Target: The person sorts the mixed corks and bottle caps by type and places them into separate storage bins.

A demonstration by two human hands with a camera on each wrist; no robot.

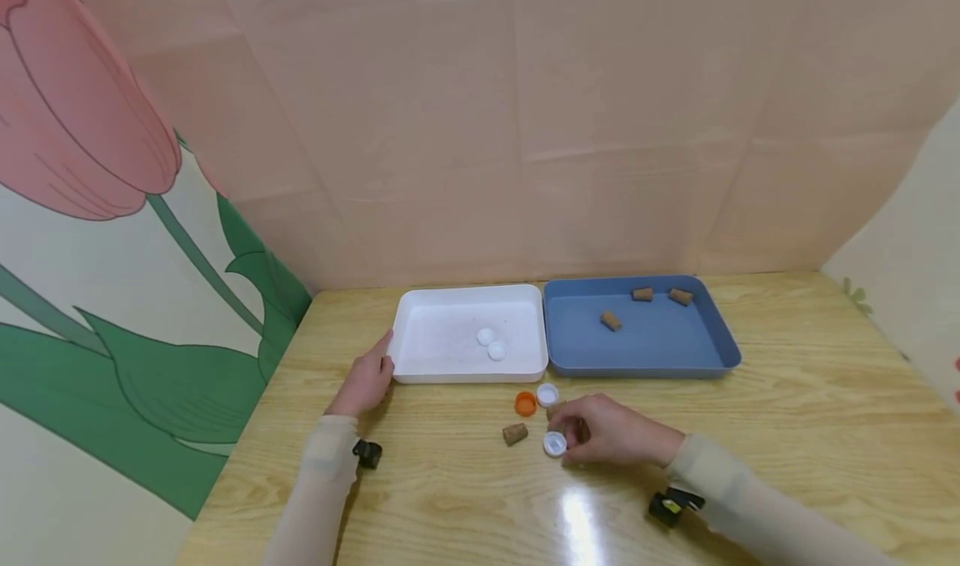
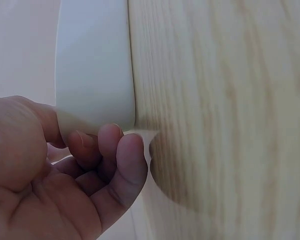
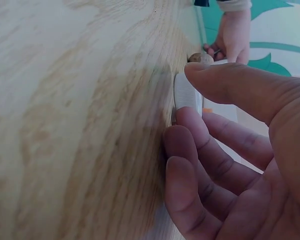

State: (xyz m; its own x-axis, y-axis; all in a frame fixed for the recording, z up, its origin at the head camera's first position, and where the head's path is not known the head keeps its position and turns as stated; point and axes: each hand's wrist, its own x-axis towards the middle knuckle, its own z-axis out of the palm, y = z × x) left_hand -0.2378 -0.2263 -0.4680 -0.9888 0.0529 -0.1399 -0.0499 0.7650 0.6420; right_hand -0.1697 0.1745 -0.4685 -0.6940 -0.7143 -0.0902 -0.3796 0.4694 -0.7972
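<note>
Head view: The white tray (image 1: 442,333), the reference for all positions, sits at the back of the tabletop (image 1: 450,499). The left hand (image 1: 365,380) is at its left side, fingers against the near left corner. The right hand (image 1: 615,428) is in front of the tray and to its right, holding a gripped white cap (image 1: 555,443) at the fingertips, close to the tabletop. Directly in front of the tray's near right corner lie an orange cap (image 1: 525,403) and a second white cap (image 1: 547,394), side by side. A loose cork (image 1: 515,433) lies farther forward of the tray. Two white discs (image 1: 491,345) lie inside the tray, right of its centre. The blue tray (image 1: 637,353) stands just beside the white tray, on its right, and contains three corks (image 1: 611,321).

Left wrist view: The left fingers are curled and grasp the corner of the white tray.

Right wrist view: The thumb and a finger pinch the ridged edge of the gripped white cap, separated only by the cap. The remaining fingers are bent.
</note>
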